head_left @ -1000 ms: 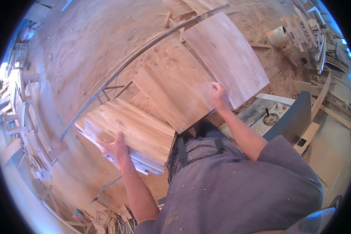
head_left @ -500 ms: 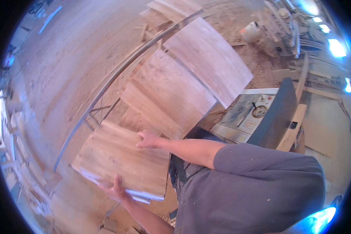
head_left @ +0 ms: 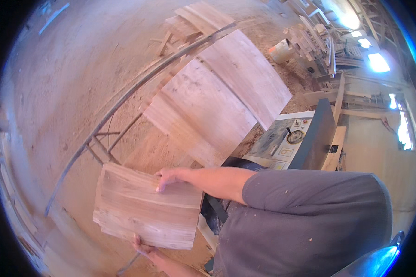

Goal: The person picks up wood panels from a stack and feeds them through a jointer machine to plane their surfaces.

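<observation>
I hold a flat wooden panel [head_left: 143, 207] in front of me, with stepped edges at its far left corner that look like more boards beneath it. My right hand [head_left: 168, 177] grips its upper edge, thumb lying on the top face and fingers mostly hidden. On the opposite edge, my left hand [head_left: 143, 245] clasps the wood with its thumb up and its other fingers out of sight underneath. Beyond my right hand lies a row of wide boards: a nearer panel [head_left: 203, 108] and a farther panel [head_left: 247, 74], next to a curved metal rail [head_left: 120, 101].
To the right stands a machine with a control panel [head_left: 282, 143] carrying a round dial and a dark upright cover [head_left: 312, 138]. A pale bucket [head_left: 280, 51] and stacked timber [head_left: 312, 41] are farther back. More wood stands on a low support [head_left: 182, 30] past the rail. Sawdust covers the floor.
The held panel has turned and tilted, so the pale layered edges near my left hand hardly show now. Both hands keep their grip; my left hand sits slightly lower in view.
</observation>
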A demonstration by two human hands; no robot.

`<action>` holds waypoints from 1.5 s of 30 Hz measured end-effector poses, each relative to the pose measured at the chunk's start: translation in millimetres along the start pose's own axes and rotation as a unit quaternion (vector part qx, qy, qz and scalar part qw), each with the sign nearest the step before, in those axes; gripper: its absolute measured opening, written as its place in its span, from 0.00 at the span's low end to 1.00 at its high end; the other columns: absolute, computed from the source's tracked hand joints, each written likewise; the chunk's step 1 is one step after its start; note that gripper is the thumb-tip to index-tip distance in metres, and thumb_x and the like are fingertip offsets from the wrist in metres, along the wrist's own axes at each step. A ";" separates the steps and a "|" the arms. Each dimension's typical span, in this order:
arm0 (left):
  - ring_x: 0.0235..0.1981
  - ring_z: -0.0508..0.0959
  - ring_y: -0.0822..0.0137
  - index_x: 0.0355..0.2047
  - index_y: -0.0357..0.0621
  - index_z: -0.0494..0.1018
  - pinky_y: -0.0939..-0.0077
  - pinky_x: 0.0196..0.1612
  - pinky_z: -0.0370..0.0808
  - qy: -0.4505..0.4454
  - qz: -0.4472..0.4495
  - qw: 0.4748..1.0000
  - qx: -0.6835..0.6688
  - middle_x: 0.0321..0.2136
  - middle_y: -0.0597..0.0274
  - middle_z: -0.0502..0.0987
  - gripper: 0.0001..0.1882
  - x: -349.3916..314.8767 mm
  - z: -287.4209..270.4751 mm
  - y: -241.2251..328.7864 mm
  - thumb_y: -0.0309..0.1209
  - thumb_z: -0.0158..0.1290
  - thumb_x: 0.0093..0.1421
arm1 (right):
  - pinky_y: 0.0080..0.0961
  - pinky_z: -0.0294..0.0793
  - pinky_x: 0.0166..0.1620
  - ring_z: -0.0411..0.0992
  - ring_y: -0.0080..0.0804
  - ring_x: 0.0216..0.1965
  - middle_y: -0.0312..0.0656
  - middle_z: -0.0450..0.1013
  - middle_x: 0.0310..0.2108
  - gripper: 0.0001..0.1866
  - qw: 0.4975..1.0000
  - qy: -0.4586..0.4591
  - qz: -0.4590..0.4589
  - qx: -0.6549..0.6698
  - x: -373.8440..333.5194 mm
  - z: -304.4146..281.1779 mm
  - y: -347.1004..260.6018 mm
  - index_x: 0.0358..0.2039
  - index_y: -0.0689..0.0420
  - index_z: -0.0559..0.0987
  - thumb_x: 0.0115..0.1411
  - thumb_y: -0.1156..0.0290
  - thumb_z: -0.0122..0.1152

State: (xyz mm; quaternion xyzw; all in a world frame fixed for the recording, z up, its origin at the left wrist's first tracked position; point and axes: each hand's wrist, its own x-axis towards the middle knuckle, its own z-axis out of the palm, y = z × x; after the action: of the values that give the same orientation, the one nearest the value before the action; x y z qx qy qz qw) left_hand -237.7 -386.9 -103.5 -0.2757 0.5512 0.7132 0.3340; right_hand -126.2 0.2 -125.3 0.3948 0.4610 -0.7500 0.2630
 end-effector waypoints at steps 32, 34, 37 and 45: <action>0.55 0.78 0.54 0.66 0.30 0.64 0.67 0.58 0.72 -0.291 0.271 0.686 0.609 0.55 0.44 0.78 0.42 7.3 508.6 -65.6 0.40 0.64 0.56 | 0.35 0.75 0.53 0.78 0.44 0.49 0.54 0.80 0.46 0.32 0.896 0.426 -0.066 0.108 -294.3 -172.2 62.2 0.50 0.70 0.78 0.54 0.57 0.72; 0.56 0.78 0.52 0.66 0.29 0.63 0.66 0.59 0.72 -0.292 0.198 0.720 0.598 0.55 0.41 0.77 0.43 -2.1 516.4 -86.1 0.43 0.65 0.58 | 0.42 0.75 0.51 0.78 0.54 0.49 0.64 0.79 0.44 0.32 0.894 0.439 -0.050 0.070 -304.9 -177.8 64.3 0.44 0.73 0.79 0.53 0.54 0.69; 0.55 0.78 0.53 0.66 0.29 0.64 0.67 0.59 0.72 -0.241 0.234 0.718 0.609 0.55 0.40 0.77 0.41 -12.7 527.9 -110.3 0.44 0.64 0.60 | 0.43 0.77 0.47 0.80 0.54 0.45 0.64 0.79 0.39 0.29 0.908 0.410 -0.047 0.069 -283.8 -215.1 114.4 0.39 0.73 0.80 0.53 0.54 0.70; 0.56 0.77 0.49 0.64 0.26 0.64 0.62 0.59 0.72 -0.151 0.317 0.675 0.649 0.53 0.37 0.77 0.43 -30.0 511.7 -111.0 0.48 0.64 0.61 | 0.40 0.78 0.45 0.80 0.52 0.40 0.61 0.79 0.34 0.27 0.897 0.426 -0.111 0.035 -289.7 -236.4 103.8 0.34 0.71 0.78 0.47 0.58 0.75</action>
State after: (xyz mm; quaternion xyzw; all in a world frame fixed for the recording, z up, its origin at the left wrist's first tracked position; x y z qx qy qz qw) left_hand -145.2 123.3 -24.5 0.3131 0.8719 0.2707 0.2617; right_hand 194.6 176.3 4.0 0.6315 0.5430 -0.5506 -0.0575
